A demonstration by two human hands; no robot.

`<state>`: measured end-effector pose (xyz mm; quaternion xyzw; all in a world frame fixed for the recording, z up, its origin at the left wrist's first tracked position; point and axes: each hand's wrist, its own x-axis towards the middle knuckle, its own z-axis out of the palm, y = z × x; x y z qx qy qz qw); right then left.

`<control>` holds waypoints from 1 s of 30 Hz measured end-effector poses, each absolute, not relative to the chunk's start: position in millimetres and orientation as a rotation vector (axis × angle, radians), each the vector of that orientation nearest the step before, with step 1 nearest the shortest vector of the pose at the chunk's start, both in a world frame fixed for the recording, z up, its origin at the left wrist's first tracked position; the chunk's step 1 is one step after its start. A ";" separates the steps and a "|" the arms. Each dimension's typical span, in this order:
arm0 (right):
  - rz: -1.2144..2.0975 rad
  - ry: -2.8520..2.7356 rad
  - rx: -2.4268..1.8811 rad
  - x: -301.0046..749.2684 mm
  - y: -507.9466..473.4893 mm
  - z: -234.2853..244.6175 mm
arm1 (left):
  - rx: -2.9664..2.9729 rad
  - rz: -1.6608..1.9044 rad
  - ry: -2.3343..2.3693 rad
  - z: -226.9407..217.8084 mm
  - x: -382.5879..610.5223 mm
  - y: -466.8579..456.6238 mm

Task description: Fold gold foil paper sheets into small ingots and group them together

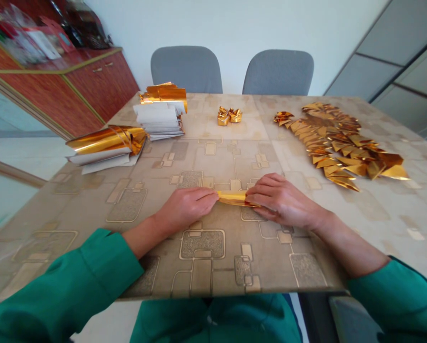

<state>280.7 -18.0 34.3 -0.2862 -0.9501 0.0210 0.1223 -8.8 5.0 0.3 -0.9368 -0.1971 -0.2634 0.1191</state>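
Note:
A narrow folded strip of gold foil paper (232, 197) lies crosswise between my two hands, just above the middle of the table's front edge. My left hand (190, 206) pinches its left end with thumb and fingers closed together. At the other end, my right hand (283, 200) has its fingers bent over the strip and its thumb beneath, gripping it. Parts of both ends are hidden under the fingers.
Stacked white-backed gold sheets (159, 119) and a rolled gold bundle (108, 143) lie on the left. Two small folded gold pieces (229, 116) sit at the back. Many-pointed gold chains (328, 143) spread on the right. Two grey chairs (187, 69) stand beyond the patterned table (202, 281).

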 end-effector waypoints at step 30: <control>0.523 -2.756 -0.513 244.1 -46.6 21.1 | -3.042 -0.700 -0.694 7.4 -20.5 8.8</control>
